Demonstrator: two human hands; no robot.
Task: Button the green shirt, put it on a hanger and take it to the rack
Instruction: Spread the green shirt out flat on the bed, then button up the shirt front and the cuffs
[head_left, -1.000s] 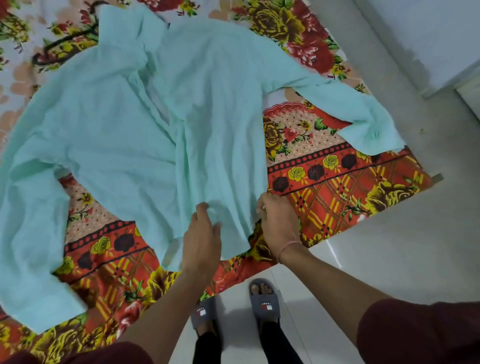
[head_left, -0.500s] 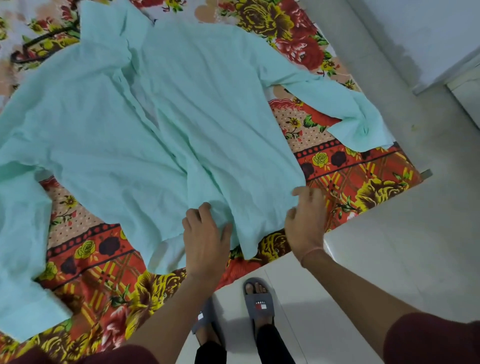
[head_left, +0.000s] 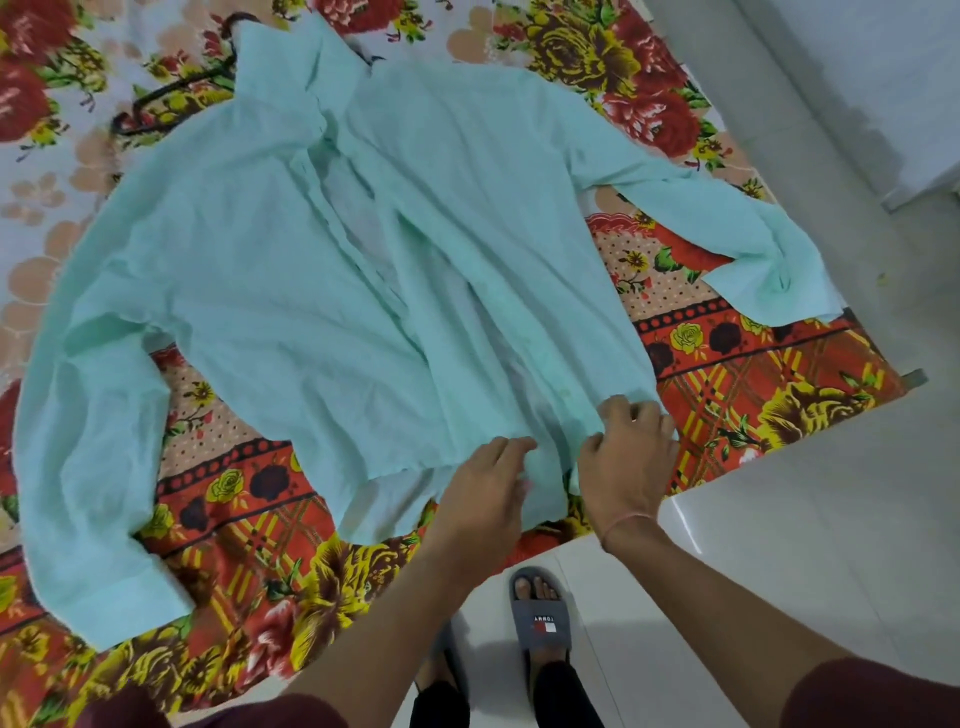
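The mint-green shirt (head_left: 291, 270) lies spread front-up on the flowered bed cover (head_left: 753, 374), collar away from me, both sleeves out to the sides, front panels unbuttoned and slightly parted. My left hand (head_left: 483, 488) grips the hem of the near front panel at the bed's edge. My right hand (head_left: 628, 457) pinches the hem of the right panel beside it, fingers curled into the cloth. A dark hanger (head_left: 171, 101) lies partly under the shirt's shoulder at the upper left.
The bed's edge runs diagonally from lower left to right. White tiled floor (head_left: 779, 545) lies below and to the right. My feet in grey slippers (head_left: 540, 618) stand at the edge. A white wall base (head_left: 831, 78) is at the upper right.
The two front panels have been pulled apart and flattened toward the hem. My right hand moved right along the hem, then back closer to the left hand.
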